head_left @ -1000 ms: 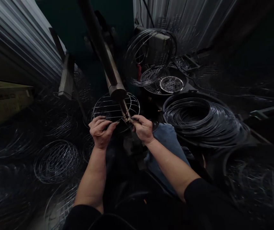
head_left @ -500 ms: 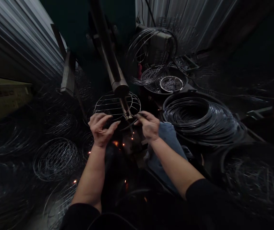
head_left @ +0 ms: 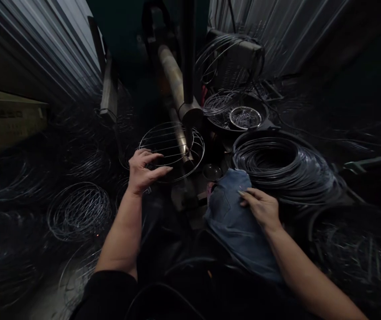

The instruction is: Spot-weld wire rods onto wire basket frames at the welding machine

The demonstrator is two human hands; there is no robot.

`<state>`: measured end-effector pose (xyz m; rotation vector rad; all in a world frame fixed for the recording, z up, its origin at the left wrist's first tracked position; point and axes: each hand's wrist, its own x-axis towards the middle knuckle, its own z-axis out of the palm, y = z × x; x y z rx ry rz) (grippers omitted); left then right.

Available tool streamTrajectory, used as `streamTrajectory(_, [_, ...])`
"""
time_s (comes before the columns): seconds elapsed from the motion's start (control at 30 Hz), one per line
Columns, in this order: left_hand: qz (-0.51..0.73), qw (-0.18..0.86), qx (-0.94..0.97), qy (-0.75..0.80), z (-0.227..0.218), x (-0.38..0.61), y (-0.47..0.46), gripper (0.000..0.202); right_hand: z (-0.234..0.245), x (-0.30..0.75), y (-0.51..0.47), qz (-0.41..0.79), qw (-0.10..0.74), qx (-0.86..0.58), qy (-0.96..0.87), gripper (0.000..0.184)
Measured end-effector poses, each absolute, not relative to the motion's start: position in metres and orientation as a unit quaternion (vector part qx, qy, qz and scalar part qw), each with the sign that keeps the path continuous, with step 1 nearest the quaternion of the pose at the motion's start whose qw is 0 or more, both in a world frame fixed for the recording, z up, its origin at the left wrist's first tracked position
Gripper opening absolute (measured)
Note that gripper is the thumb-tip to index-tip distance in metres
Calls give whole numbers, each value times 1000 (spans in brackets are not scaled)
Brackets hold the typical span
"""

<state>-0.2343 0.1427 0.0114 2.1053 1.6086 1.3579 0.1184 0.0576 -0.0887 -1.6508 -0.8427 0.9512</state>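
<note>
A round wire rack sits by the tips of the metal rods, best steadied level at its near-left rim, where the left hand spreads loosely; the right hand pinches over blue denim, holding what, I can't tell.

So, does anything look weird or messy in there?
A tiny orange speck shines against black, bottom middle; I can't tell what it is. Farther left, round gray wire rings lie heaped crookedly, crossing every way. The round silver wire grid near the bare left hand shows no clear damage.
</note>
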Motion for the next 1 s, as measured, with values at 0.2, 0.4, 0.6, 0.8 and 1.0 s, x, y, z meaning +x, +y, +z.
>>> streamTrajectory(0.2, [467,-3,644,606,7,-204,112,36,-35,83,81,474,490,-587,-437,33])
streamTrajectory(0.4, [455,-64,650,606,13,-186,106,34,23,7,114,434,435,-514,-598,15])
streamTrajectory(0.6, [449,-69,646,613,11,-185,111,32,11,-19,136,413,458,-510,-600,16])
streamTrajectory(0.8, [459,-74,657,594,9,-189,119,34,-11,-19,130,482,540,-491,-485,20])
streamTrajectory(1.0, [456,-62,655,599,12,-188,124,37,-19,-24,128,449,597,-483,-458,16])
